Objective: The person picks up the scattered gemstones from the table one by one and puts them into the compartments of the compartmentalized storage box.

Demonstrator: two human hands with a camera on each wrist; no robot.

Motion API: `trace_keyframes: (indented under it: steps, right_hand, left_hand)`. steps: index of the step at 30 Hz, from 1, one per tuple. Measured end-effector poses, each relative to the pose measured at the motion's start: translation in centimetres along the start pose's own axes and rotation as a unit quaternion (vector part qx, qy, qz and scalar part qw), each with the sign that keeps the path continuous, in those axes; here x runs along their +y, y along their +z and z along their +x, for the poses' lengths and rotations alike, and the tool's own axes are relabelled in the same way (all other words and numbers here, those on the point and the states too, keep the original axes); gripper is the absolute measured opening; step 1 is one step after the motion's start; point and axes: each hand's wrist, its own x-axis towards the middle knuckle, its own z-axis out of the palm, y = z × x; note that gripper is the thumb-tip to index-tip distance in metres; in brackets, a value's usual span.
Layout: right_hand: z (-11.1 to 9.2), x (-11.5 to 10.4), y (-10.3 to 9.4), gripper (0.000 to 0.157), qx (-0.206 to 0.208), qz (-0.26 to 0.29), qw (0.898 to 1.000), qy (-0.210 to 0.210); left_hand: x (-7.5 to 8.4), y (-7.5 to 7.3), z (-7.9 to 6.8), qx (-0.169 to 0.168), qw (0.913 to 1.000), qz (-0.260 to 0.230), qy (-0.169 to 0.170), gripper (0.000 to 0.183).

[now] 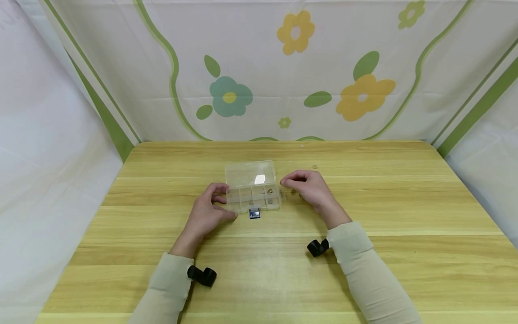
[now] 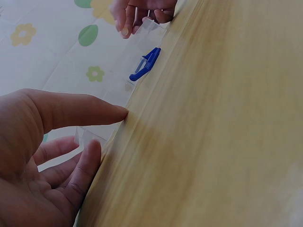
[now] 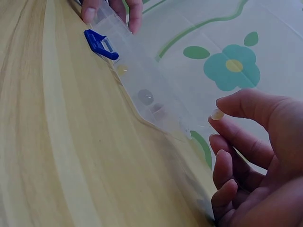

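A clear plastic compartment box [image 1: 245,204] lies on the table with its transparent lid [image 1: 243,173] raised at the back. A blue latch [image 1: 254,213] hangs at its front. My left hand [image 1: 205,215] holds the box's left end, thumb at the front corner and other fingers along the side. Off the right end, my right hand [image 1: 310,189] pinches a small pale bead [image 3: 218,114] between thumb and forefinger, apart from the box. Several small pieces lie in the right-hand compartments, among them a brownish one [image 1: 270,191] and a round greyish one [image 3: 146,97].
Behind the right hand a small round piece [image 1: 314,167] lies on the wooden table [image 1: 259,270]. Another tiny piece [image 1: 302,146] is near the back edge. A flower-printed cloth [image 1: 267,67] hangs behind the table, and pale cloth stands at both sides.
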Motion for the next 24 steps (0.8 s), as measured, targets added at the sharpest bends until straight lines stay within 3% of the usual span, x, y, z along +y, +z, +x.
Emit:
trace_keyframes:
  steps: [24]
  right_hand:
    - [0.13,0.13,0.72,0.026,-0.015,-0.004,1.0,-0.004]
  left_hand:
    - [-0.13,-0.05,0.1,-0.001,1.0,-0.003,0.0,0.075]
